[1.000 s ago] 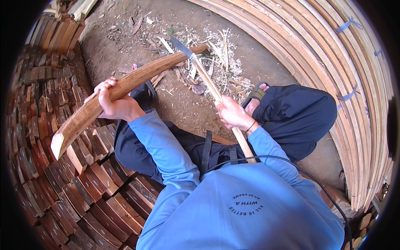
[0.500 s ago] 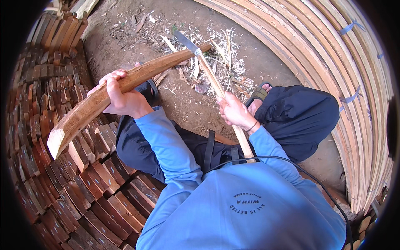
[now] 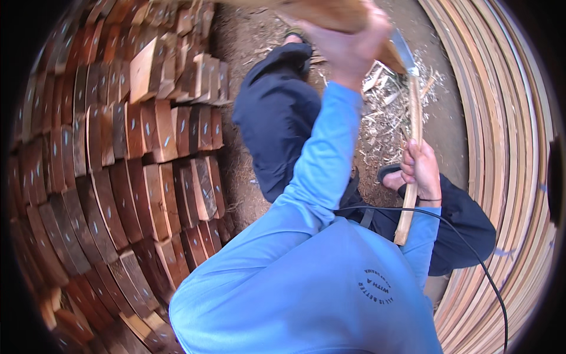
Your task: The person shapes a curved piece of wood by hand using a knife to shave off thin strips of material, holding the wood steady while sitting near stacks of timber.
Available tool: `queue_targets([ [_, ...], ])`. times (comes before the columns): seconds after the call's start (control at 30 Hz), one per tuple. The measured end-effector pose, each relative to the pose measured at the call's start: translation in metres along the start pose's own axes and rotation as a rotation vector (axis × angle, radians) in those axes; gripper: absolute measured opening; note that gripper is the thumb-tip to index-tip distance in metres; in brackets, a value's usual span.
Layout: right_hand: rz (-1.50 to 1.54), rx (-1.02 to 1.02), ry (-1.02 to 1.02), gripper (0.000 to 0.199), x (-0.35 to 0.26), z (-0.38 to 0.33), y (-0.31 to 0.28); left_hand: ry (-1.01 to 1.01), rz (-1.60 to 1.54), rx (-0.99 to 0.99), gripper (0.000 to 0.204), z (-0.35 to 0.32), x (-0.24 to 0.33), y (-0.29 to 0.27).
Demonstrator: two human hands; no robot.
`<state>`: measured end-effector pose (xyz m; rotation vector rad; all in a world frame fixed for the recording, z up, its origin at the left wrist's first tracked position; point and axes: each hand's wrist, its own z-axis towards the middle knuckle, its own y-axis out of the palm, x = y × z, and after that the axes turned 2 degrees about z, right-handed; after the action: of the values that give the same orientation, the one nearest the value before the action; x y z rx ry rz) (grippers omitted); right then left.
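My left hand point(image 3: 348, 50), slightly blurred, grips a thick, curved piece of wood point(image 3: 330, 13) at the top of the view; the wood runs partly out of the picture. In my right hand point(image 3: 421, 168) is a long-handled knife point(image 3: 415, 109), its pale wooden handle held upright in closed fingers. The grey metal blade point(image 3: 403, 52) is set at an angle to the handle and lies against the wood's far end, or just beside it; I cannot tell whether they touch. The handle's lower end rests near my blue sleeve.
Stacked short wooden blocks point(image 3: 118, 200) fill the left side. Long curved wooden strips point(image 3: 501, 147) stand close on the right. Pale shavings point(image 3: 383, 127) litter the dirt floor between my legs. A black cable point(image 3: 466, 224) crosses my front.
My view has turned toward the left stack. My left hand and the wood now appear farther up and right in the picture. The knife handle stands more upright, and both holds stay the same.
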<state>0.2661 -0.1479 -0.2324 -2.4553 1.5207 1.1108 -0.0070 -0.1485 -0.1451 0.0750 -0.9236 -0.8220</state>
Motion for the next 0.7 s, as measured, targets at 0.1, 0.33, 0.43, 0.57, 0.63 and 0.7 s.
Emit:
queue_targets([
  [0.1, -0.066, 0.038, -0.021, 0.019, -0.007, -0.007, 0.004, -0.04, 0.172, -0.019, 0.016, 0.001, 0.013, 0.016],
  [0.33, 0.136, -0.094, 0.017, 0.018, -0.038, -0.017, 0.001, -0.189, 0.223, 0.151, 0.058, -0.001, -0.009, 0.015],
  [0.43, -0.002, -0.057, -0.005, 0.017, -0.05, -0.022, -0.009, -0.124, 0.287, 0.312, 0.049, -0.007, -0.015, 0.021],
  [0.57, 0.185, -0.139, -0.004, 0.018, -0.062, -0.025, -0.032, -0.083, -0.022, -0.006, 0.038, 0.011, 0.01, 0.004],
  [0.63, 0.159, -0.069, -0.052, 0.018, -0.06, -0.027, -0.033, -0.039, -0.043, -0.038, 0.031, 0.015, 0.01, -0.001],
  [0.7, 0.003, 0.133, -0.262, 0.017, -0.049, -0.019, -0.034, -0.035, -0.083, -0.013, 0.023, 0.021, 0.011, -0.011],
])
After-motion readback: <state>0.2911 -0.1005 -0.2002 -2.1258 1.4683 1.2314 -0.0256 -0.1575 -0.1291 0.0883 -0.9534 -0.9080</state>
